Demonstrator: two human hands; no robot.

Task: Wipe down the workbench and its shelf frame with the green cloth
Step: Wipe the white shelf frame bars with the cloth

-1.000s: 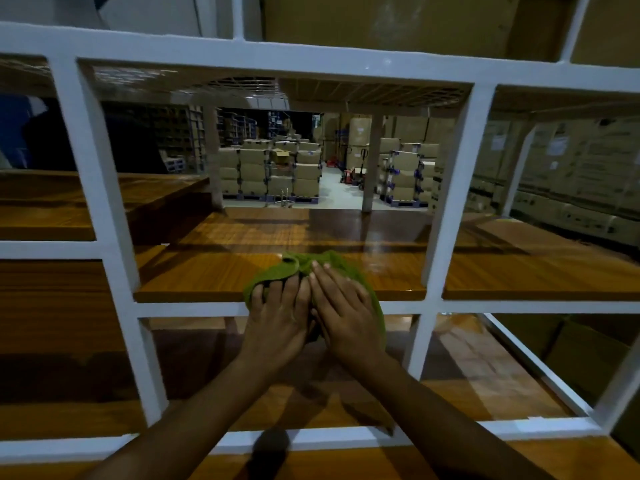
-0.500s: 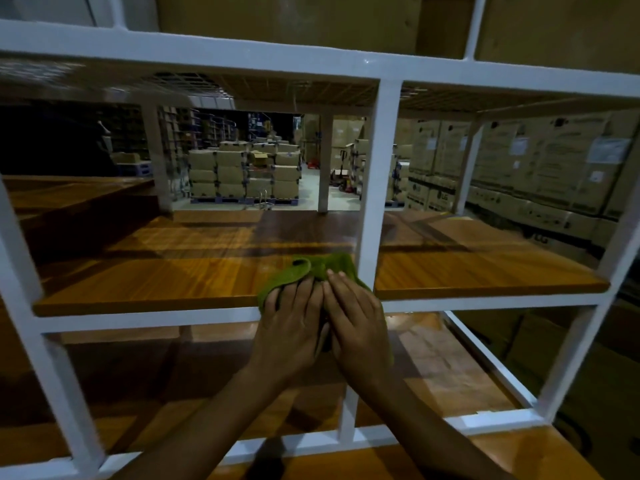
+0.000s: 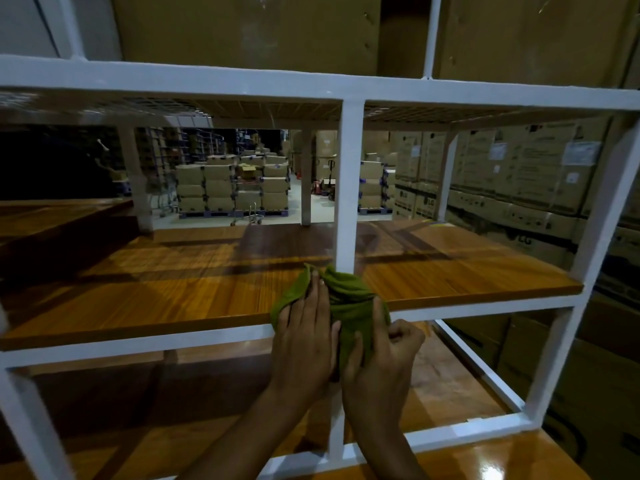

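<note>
The green cloth (image 3: 348, 299) is bunched at the front edge of the wooden shelf board (image 3: 173, 292), wrapped against the foot of a white upright post (image 3: 349, 188) of the shelf frame. My left hand (image 3: 304, 341) lies on the cloth's left side with straight fingers pressing it. My right hand (image 3: 381, 362) grips the cloth's right side, thumb on the front and fingers curled round behind the post. The post's stretch behind the cloth and hands is hidden.
A white horizontal rail (image 3: 131, 344) runs under the board. A lower wooden board (image 3: 446, 386) lies beneath, and the glossy bench top (image 3: 485, 462) is at the bottom. Stacked cardboard boxes (image 3: 519, 181) fill the background and the top shelf.
The view has swung left to right, so the post now stands centre. The cloth and both hands slid right along the rail to the post, and my right hand went from flat to curled.
</note>
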